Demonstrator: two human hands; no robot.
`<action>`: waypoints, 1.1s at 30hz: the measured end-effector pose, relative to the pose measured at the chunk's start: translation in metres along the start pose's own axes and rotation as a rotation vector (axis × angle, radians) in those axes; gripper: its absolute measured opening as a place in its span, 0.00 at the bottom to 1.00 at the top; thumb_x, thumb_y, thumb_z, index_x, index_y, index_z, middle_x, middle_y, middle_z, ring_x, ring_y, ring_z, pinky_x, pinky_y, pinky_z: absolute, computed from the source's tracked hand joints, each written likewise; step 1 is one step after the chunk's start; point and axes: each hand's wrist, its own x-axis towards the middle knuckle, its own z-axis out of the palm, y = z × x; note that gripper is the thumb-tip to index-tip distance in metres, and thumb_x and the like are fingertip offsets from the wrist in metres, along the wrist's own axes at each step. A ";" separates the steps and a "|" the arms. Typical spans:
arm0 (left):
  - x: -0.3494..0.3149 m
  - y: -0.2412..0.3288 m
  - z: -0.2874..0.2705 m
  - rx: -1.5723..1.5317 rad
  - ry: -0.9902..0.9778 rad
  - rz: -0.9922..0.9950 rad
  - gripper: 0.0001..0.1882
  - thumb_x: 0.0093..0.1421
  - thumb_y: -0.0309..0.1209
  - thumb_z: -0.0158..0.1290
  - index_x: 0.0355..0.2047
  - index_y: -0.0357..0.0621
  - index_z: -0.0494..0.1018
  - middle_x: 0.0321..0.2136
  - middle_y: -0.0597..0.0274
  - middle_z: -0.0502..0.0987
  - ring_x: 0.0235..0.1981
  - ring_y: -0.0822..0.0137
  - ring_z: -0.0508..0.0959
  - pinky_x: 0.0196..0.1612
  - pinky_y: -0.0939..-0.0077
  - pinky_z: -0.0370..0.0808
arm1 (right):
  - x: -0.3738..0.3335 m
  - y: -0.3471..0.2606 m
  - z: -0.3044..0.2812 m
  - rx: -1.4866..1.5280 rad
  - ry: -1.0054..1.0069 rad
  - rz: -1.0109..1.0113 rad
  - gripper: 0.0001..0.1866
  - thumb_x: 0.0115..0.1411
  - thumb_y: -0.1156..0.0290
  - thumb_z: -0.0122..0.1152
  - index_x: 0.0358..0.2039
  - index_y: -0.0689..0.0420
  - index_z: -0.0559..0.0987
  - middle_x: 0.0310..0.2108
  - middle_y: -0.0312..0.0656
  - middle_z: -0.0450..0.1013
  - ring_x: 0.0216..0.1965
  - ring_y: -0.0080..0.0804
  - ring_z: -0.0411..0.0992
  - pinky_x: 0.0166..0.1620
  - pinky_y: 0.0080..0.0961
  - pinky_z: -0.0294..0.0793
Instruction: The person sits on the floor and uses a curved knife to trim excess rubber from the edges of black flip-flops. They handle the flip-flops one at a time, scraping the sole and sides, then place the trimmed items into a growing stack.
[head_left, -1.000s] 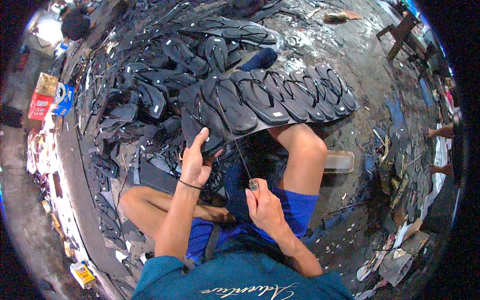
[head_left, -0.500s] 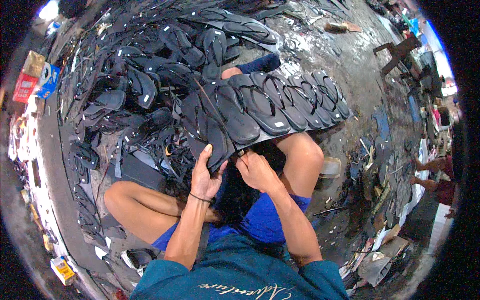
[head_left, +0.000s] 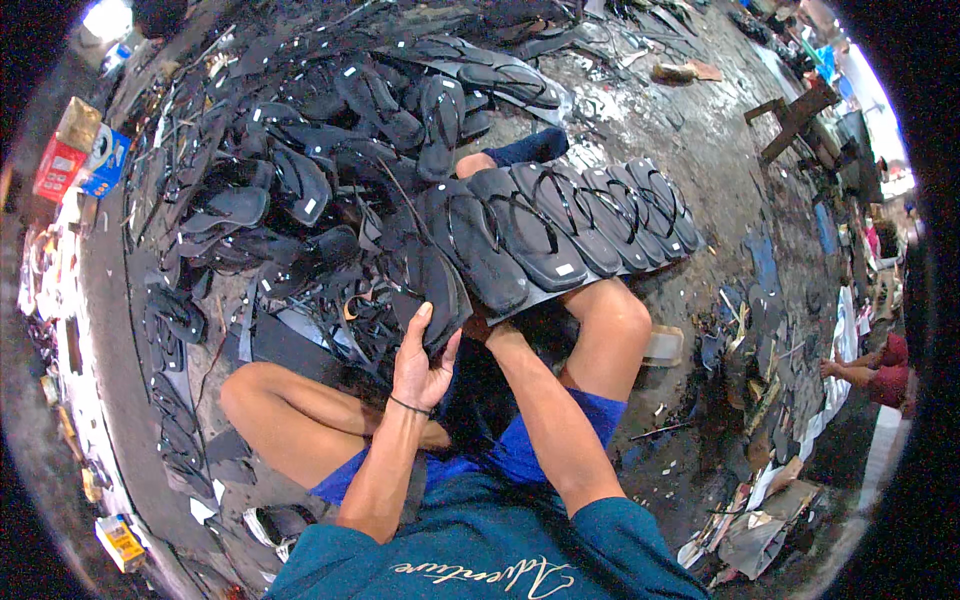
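A row of black flip-flops [head_left: 545, 240] with shiny straps lies side by side on a thin dark sheet [head_left: 545, 297], slanting across my knees. My left hand [head_left: 422, 362] grips the heel end of the leftmost flip-flop [head_left: 437, 285], with the thumb on top and the fingers beneath. This one tilts up, out of line with the row. My right hand [head_left: 487, 330] reaches under the sheet's near edge, close to the gap beside that flip-flop. Its fingers are hidden there, so I cannot see what they hold.
A heap of black flip-flops [head_left: 300, 175] fills the floor ahead and to the left. Dark offcuts [head_left: 285, 340] lie by my left knee. A wooden stand [head_left: 797, 118] is at the far right, and another person's hands [head_left: 855, 372] show at the right edge. Coloured boxes [head_left: 85, 160] stand at left.
My right hand has slid forward under the sheet, hiding its fingers. The leftmost flip-flop has turned more edge-on in my left hand, angling away from the row.
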 end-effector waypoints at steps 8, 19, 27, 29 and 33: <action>-0.035 0.002 -0.002 0.142 -0.034 0.075 0.15 0.61 0.33 0.55 0.47 0.44 0.72 0.41 0.64 0.77 0.39 0.68 0.78 0.40 0.73 0.79 | 0.041 -0.032 0.028 0.036 0.104 0.007 0.26 0.63 0.52 0.47 0.48 0.64 0.68 0.30 0.52 0.75 0.27 0.42 0.73 0.34 0.42 0.72; -0.260 0.173 0.006 1.595 0.301 1.392 0.24 0.43 0.27 0.65 0.42 0.37 0.74 0.45 0.52 0.76 0.41 0.53 0.79 0.44 0.64 0.75 | -0.024 -0.119 0.017 0.886 0.186 0.130 0.23 0.68 0.53 0.39 0.59 0.49 0.56 0.24 0.39 0.69 0.16 0.24 0.65 0.17 0.24 0.66; -0.220 0.158 -0.055 0.431 0.279 0.804 0.18 0.62 0.33 0.54 0.50 0.39 0.69 0.42 0.62 0.77 0.39 0.67 0.78 0.48 0.71 0.74 | -0.178 -0.090 0.016 0.487 0.332 -0.229 0.13 0.60 0.74 0.57 0.46 0.60 0.76 0.33 0.43 0.76 0.29 0.23 0.72 0.36 0.22 0.73; -0.216 0.134 -0.055 0.447 0.347 0.651 0.21 0.61 0.48 0.53 0.44 0.44 0.73 0.36 0.62 0.79 0.35 0.66 0.79 0.42 0.71 0.77 | -0.222 -0.093 0.009 0.412 0.188 -0.267 0.15 0.54 0.73 0.64 0.44 0.58 0.78 0.28 0.42 0.76 0.21 0.27 0.70 0.28 0.24 0.72; -0.208 0.117 -0.065 0.292 0.290 0.373 0.20 0.65 0.40 0.51 0.52 0.41 0.68 0.44 0.62 0.76 0.42 0.67 0.78 0.46 0.72 0.77 | -0.269 -0.104 0.006 0.452 0.055 -0.229 0.16 0.50 0.72 0.69 0.41 0.58 0.80 0.26 0.42 0.76 0.20 0.29 0.71 0.25 0.23 0.71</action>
